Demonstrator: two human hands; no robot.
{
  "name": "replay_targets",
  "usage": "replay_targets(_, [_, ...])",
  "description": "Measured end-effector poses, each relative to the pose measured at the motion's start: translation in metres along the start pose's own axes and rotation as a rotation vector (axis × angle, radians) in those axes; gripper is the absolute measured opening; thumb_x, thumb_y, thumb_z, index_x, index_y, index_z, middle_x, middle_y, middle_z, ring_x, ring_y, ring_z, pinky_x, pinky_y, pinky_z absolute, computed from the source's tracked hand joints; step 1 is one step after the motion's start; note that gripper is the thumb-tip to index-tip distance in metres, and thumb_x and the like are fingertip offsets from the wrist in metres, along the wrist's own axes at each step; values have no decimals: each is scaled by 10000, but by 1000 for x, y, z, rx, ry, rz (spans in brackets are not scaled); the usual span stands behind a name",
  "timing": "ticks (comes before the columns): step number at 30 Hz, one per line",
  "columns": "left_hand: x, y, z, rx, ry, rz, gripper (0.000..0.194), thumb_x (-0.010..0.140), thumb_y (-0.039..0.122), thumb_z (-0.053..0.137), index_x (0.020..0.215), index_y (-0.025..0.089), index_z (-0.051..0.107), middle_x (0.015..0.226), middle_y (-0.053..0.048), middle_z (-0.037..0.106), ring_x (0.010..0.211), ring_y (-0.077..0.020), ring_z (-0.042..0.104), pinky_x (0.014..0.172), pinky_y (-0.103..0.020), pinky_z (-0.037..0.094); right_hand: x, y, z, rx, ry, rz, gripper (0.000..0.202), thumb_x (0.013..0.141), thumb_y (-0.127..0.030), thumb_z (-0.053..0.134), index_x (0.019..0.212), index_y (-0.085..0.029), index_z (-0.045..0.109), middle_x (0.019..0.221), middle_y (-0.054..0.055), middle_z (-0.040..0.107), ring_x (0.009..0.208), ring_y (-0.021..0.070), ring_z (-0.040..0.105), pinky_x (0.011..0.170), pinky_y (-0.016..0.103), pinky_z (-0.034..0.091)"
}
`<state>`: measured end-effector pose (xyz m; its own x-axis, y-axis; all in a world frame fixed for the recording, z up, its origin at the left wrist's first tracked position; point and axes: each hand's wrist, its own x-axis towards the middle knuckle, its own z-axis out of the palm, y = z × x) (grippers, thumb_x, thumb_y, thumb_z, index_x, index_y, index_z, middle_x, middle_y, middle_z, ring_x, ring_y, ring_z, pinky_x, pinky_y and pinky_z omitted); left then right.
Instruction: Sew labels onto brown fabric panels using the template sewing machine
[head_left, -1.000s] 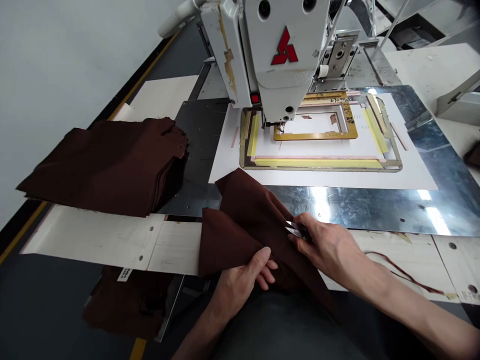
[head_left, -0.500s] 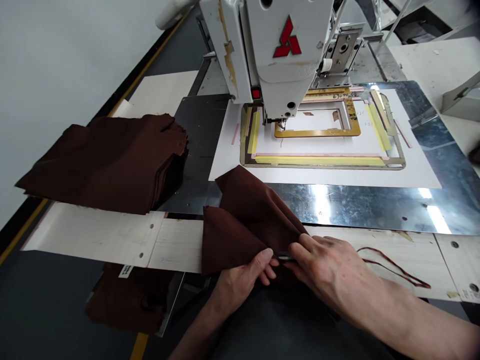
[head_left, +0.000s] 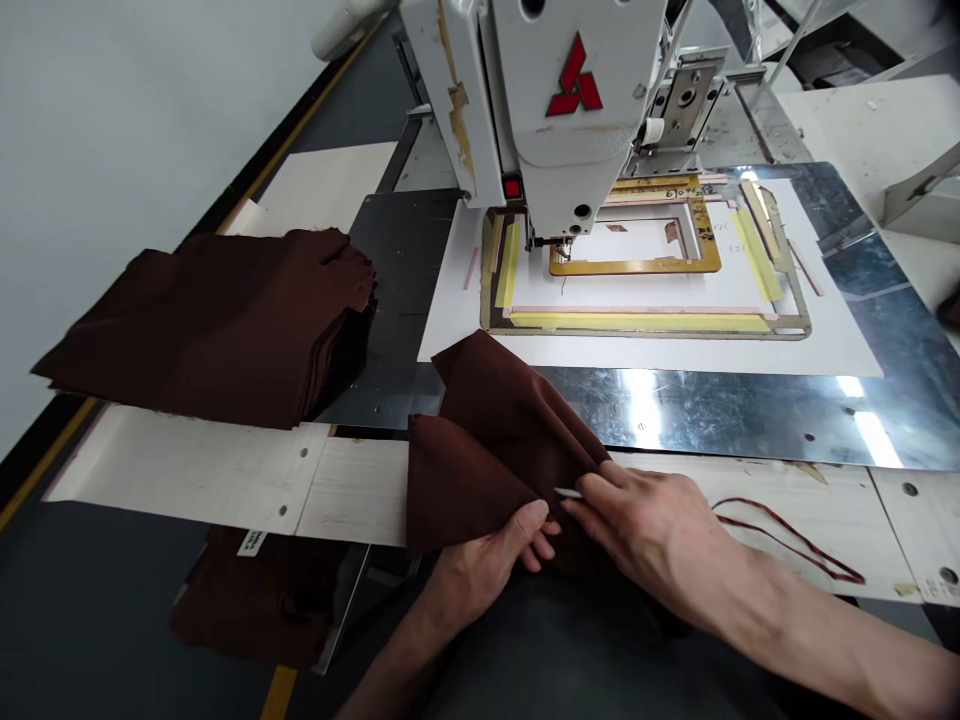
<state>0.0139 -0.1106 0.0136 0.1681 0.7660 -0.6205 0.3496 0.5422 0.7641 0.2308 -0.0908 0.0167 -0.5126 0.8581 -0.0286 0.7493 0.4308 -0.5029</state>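
Note:
A dark brown fabric piece (head_left: 517, 420) lies folded over the table's front edge, one corner reaching onto the metal plate. My left hand (head_left: 491, 560) pinches its near edge between thumb and fingers. Just to the right, my right hand (head_left: 649, 520) is closed around a small metal tool (head_left: 568, 493). Only its slim, pointed, blade-like tip shows against the cloth; the rest is inside the hand, so its exact kind is hidden. A looped brown cord or thread (head_left: 802, 540) lies on the table beyond the right wrist.
The sewing machine head (head_left: 559, 130) stands over a yellow-edged clamp frame (head_left: 637, 267) and white sheet (head_left: 840, 340) on the shiny metal plate (head_left: 720, 410). A stack of brown fabric (head_left: 202, 330) sits at left. More brown cloth (head_left: 247, 610) is below the table.
My right hand has turned slightly and the tool's tip has moved up, away from my left fingertips. My left hand and the cloth have hardly shifted.

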Motion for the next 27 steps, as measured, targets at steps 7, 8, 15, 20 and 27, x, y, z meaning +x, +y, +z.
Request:
replay_targets(7, [0, 1, -2, -61, 24, 46, 479, 987, 521, 559, 693, 199, 755, 746, -16, 763, 730, -179, 716, 849, -289, 553, 3, 13, -9, 525, -295, 254, 342, 979, -570, 609, 944, -231, 583, 723, -47, 574, 627, 146, 531, 568, 273, 345])
replay_targets(8, [1, 1, -2, -69, 20, 55, 474, 987, 521, 558, 706, 195, 757, 750, -19, 762, 728, -180, 716, 844, -291, 555, 5, 13, -9, 621, -330, 251, 313, 995, -521, 600, 895, -225, 580, 724, -49, 563, 632, 137, 516, 573, 266, 353])
replay_targets(15, [4, 4, 4, -40, -40, -57, 533, 939, 634, 569, 738, 168, 732, 618, -21, 679, 590, -168, 649, 623, -273, 533, 12, 9, -2, 912, -310, 137, 240, 1052, -328, 480, 862, -213, 572, 810, -39, 578, 733, 127, 522, 655, 243, 392])
replay_targets(20, [-9, 2, -2, -116, 114, -76, 495, 941, 598, 574, 726, 179, 726, 684, -37, 699, 674, -183, 665, 722, -284, 557, 4, 15, 5, 512, -111, 303, 134, 1017, -254, 436, 884, -238, 447, 704, -48, 500, 588, 146, 443, 587, 295, 308])
replay_targets(27, [-13, -2, -10, -91, 66, -111, 487, 922, 616, 560, 780, 202, 774, 773, -58, 747, 805, -230, 713, 873, -339, 558, -3, 17, -6, 163, -116, 161, 84, 1028, -315, 460, 990, -240, 456, 780, -18, 589, 602, 185, 556, 554, 312, 289])
